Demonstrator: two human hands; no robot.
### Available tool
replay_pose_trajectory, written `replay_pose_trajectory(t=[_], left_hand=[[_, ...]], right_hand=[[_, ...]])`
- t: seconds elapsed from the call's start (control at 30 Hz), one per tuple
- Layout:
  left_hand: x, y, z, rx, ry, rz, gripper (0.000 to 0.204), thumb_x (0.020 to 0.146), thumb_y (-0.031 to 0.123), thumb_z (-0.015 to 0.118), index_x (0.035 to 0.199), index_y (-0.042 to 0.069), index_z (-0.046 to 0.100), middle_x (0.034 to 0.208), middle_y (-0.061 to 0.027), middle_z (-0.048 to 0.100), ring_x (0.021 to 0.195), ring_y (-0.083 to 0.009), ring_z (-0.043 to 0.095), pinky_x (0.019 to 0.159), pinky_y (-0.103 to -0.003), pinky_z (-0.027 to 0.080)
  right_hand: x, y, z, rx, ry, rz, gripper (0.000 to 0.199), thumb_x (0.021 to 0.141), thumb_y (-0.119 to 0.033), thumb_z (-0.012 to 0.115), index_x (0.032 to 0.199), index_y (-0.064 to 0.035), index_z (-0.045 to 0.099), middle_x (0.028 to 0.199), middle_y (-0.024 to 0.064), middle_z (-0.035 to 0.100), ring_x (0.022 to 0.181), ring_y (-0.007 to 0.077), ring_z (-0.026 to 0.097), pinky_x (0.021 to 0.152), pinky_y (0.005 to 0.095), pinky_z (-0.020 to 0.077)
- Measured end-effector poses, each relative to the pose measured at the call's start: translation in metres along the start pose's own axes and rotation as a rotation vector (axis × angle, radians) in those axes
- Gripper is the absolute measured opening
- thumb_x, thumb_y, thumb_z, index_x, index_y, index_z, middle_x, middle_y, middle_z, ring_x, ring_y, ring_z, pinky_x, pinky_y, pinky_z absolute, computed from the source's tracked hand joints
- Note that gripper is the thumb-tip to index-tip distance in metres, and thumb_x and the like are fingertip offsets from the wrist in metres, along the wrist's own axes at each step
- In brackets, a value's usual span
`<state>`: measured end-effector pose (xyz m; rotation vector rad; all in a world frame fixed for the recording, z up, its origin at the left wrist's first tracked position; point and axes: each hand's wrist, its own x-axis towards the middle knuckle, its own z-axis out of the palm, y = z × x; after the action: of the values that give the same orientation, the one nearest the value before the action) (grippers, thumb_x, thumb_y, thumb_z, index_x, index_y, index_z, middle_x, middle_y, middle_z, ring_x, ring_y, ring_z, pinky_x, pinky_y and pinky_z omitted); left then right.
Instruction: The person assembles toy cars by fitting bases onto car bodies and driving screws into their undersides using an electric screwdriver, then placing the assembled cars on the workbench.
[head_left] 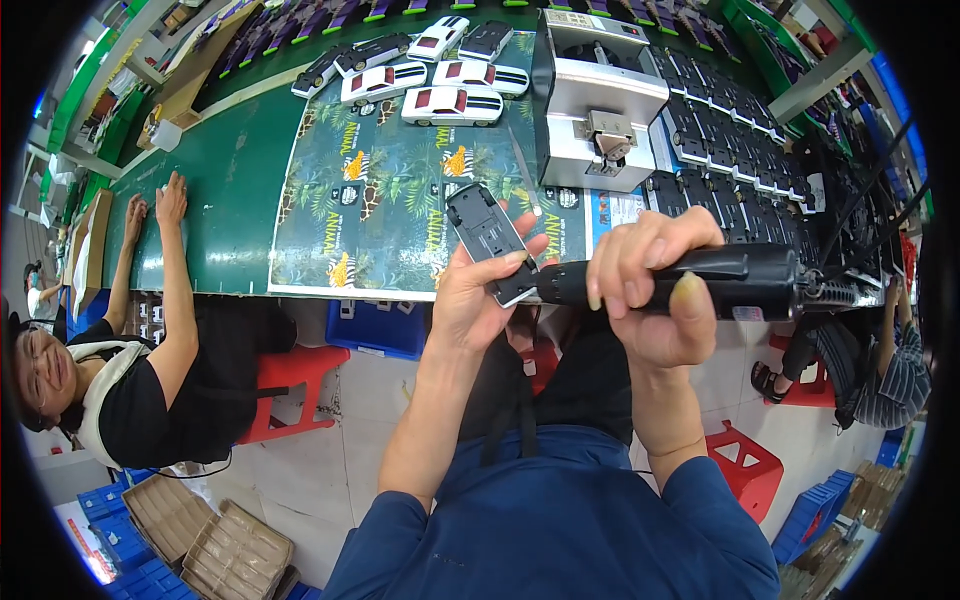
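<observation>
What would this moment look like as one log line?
left hand: holds toy car chassis | right hand: grips electric screwdriver, tip at chassis | bench: finished toy cars

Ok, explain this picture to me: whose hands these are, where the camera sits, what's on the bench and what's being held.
The one picture comes from a wide fisheye camera on a person's head, looking down, so straight edges bend. The left hand holds a dark toy car underside, belly up. The right hand grips a black powered screwdriver, its tip at the chassis's near end. On the green bench lie a printed sheet, finished white toy cars, a grey machine and trays of dark parts. A co-worker sits to the left.
</observation>
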<state>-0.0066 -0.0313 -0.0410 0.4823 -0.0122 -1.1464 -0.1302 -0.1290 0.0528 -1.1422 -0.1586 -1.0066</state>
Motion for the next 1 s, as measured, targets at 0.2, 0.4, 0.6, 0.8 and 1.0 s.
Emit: replay_pose_trajectory(t=[0.2, 0.4, 0.6, 0.8, 1.0], left_hand=[[0.001, 0.002, 0.001, 0.011, -0.009, -0.015, 0.063, 0.081, -0.014, 0.056, 0.139, 0.002, 0.039, 0.128, -0.0222, 0.055, 0.112, -0.0364, 0.061, 0.098, -0.055, 0.051], [0.003, -0.002, -0.006, 0.020, -0.018, -0.034, 0.065, 0.080, -0.014, 0.056, 0.141, 0.003, 0.042, 0.133, -0.0224, 0.054, 0.115, -0.0344, 0.060, 0.101, -0.046, 0.050], [0.004, -0.004, -0.001, 0.006, 0.001, -0.003, 0.062, 0.082, -0.014, 0.057, 0.139, 0.007, 0.044, 0.125, -0.0152, 0.059, 0.112, -0.0302, 0.062, 0.098, -0.054, 0.051], [0.005, -0.009, -0.002, 0.068, 0.020, 0.022, 0.063, 0.080, -0.014, 0.058, 0.138, 0.007, 0.044, 0.123, -0.0142, 0.060, 0.105, -0.0289, 0.065, 0.095, -0.053, 0.053], [0.006, -0.012, 0.003, 0.051, 0.045, 0.007, 0.063, 0.079, -0.017, 0.056, 0.136, 0.007, 0.046, 0.120, -0.0145, 0.062, 0.104, -0.0301, 0.065, 0.100, -0.059, 0.048]], right_hand=[[0.008, -0.009, -0.011, 0.022, 0.026, -0.038, 0.026, 0.092, -0.027, 0.060, 0.097, -0.0039, 0.049, 0.068, 0.0046, 0.049, 0.054, 0.0140, 0.048, 0.054, 0.0295, 0.0450], [0.002, 0.010, -0.009, -0.126, 0.056, -0.038, 0.023, 0.093, -0.027, 0.057, 0.095, -0.0050, 0.050, 0.067, 0.0033, 0.049, 0.052, 0.0132, 0.047, 0.051, 0.0295, 0.0446], [0.031, -0.021, -0.033, -0.087, 0.007, -0.203, 0.018, 0.094, -0.020, 0.055, 0.096, -0.0032, 0.049, 0.068, 0.0064, 0.047, 0.054, 0.0149, 0.046, 0.054, 0.0323, 0.0454], [0.070, -0.022, -0.052, -0.244, 0.192, -0.242, 0.017, 0.096, -0.021, 0.050, 0.092, -0.0050, 0.054, 0.067, 0.0033, 0.046, 0.054, 0.0149, 0.045, 0.055, 0.0328, 0.0412], [0.087, -0.003, -0.050, -0.333, 0.308, -0.248, 0.013, 0.084, -0.004, 0.071, 0.083, -0.0008, 0.059, 0.057, 0.0037, 0.057, 0.045, 0.0100, 0.054, 0.046, 0.0232, 0.0435]])
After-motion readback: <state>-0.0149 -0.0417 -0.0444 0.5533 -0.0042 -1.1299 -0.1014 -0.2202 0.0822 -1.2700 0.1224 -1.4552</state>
